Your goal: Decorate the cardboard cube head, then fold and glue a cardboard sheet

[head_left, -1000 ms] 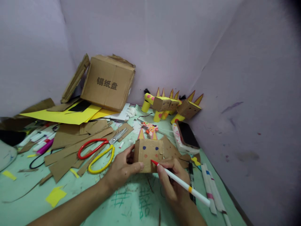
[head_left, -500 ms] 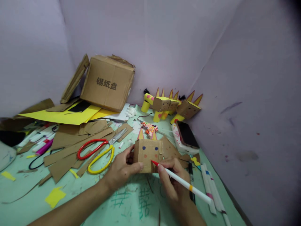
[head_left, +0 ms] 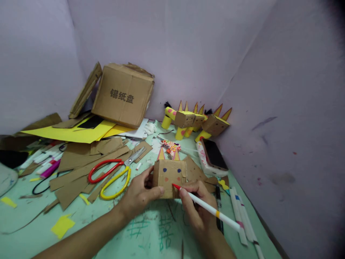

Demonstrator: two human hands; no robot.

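The left hand (head_left: 141,193) clasps the left side of a small box (head_left: 169,172) in the near middle, thumb on its front, and the right hand (head_left: 201,207) grips a marker (head_left: 212,210), red tip at that dotted front. Beyond them, left to right, I see scraps (head_left: 71,194) of cardboard, a carton (head_left: 121,111) at the far left, scissors (head_left: 127,164) lying partly on the scraps, toys (head_left: 184,119) at the far side, and a phone (head_left: 215,154) on the right.

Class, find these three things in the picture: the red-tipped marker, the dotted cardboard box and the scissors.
Red-tipped marker (head_left: 207,206): head view, on its white barrel.
Dotted cardboard box (head_left: 171,174): head view, on the front face, among the dots.
Scissors (head_left: 127,163): head view, where handles meet blades.
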